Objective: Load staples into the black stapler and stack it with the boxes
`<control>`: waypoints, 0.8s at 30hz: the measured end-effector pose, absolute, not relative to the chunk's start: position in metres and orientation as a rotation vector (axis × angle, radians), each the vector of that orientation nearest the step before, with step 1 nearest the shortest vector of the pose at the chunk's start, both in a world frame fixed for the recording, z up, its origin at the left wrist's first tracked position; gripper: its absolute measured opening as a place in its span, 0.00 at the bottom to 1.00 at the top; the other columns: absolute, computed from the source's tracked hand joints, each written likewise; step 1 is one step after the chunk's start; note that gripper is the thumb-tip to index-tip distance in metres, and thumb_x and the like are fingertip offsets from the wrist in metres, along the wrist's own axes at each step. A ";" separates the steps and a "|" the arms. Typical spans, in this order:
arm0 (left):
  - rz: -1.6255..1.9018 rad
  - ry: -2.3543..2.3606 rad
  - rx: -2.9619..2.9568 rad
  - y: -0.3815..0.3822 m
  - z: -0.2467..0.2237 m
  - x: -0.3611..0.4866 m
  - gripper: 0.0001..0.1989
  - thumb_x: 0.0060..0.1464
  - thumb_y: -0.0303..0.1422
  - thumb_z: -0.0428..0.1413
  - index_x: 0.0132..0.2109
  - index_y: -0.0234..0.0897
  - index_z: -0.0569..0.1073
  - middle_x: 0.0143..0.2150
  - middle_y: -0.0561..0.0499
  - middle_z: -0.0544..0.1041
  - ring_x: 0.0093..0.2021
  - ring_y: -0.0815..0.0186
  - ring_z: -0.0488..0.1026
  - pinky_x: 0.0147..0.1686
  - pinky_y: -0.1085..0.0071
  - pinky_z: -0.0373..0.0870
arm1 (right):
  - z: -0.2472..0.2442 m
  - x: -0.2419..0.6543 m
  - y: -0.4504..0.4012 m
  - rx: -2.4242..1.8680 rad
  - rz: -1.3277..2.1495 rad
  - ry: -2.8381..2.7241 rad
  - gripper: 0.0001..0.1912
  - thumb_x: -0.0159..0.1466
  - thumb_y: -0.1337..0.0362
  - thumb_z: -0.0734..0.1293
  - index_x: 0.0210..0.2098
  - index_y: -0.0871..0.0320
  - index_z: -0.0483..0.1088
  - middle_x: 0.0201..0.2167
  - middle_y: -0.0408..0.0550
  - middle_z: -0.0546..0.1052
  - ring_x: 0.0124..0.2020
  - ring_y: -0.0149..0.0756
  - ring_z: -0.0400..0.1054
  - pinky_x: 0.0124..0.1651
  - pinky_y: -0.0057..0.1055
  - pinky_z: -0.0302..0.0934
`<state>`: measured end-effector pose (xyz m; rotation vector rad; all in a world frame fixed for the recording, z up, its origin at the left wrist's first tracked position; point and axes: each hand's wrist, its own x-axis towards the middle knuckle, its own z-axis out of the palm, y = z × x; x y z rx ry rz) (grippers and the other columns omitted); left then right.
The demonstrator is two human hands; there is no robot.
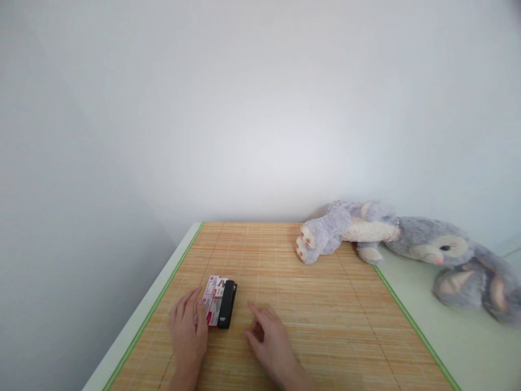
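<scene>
Black stapler [227, 305] and small boxes [213, 304] probably want only light contact from the loosely spread left hand [188, 326] at eight o'clock, the right hand [272, 341] empty, half-curled at four.

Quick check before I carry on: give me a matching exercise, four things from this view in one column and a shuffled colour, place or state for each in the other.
Things:
1. stapler
2. small boxes
3. plush rabbit
4. right hand

Descriptions:
A. grey, lying stretched out at the right of the view
B. holding nothing, fingers partly bent
C. black, along the right side of the boxes
D. white with red, just right of the left hand

Right pairs: 1-C, 2-D, 3-A, 4-B
</scene>
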<state>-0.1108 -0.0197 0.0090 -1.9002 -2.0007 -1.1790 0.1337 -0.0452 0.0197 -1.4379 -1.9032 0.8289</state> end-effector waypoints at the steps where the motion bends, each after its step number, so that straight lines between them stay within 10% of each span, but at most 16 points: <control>1: -1.214 -1.985 -1.893 -0.027 0.010 -0.102 0.20 0.69 0.37 0.46 0.62 0.40 0.72 0.60 0.42 0.76 0.62 0.52 0.70 0.66 0.47 0.61 | 0.016 0.149 -0.051 -1.450 0.787 -1.882 0.32 0.65 0.67 0.68 0.67 0.45 0.65 0.42 0.44 0.80 0.47 0.41 0.72 0.55 0.37 0.67; 9: -0.786 -1.726 -2.642 -0.059 -0.003 0.020 0.29 0.65 0.38 0.54 0.71 0.49 0.62 0.71 0.49 0.67 0.69 0.56 0.65 0.63 0.57 0.68 | -0.012 0.263 -0.086 -1.882 0.237 -1.970 0.33 0.70 0.49 0.61 0.73 0.40 0.54 0.73 0.42 0.61 0.75 0.55 0.47 0.72 0.63 0.46; 24: -0.506 -1.867 -2.458 -0.053 -0.006 0.055 0.38 0.65 0.50 0.51 0.76 0.51 0.47 0.78 0.49 0.50 0.77 0.49 0.47 0.71 0.42 0.47 | -0.008 0.249 -0.088 -2.208 -0.037 -1.937 0.44 0.68 0.33 0.55 0.75 0.48 0.48 0.77 0.47 0.47 0.77 0.62 0.35 0.72 0.68 0.36</control>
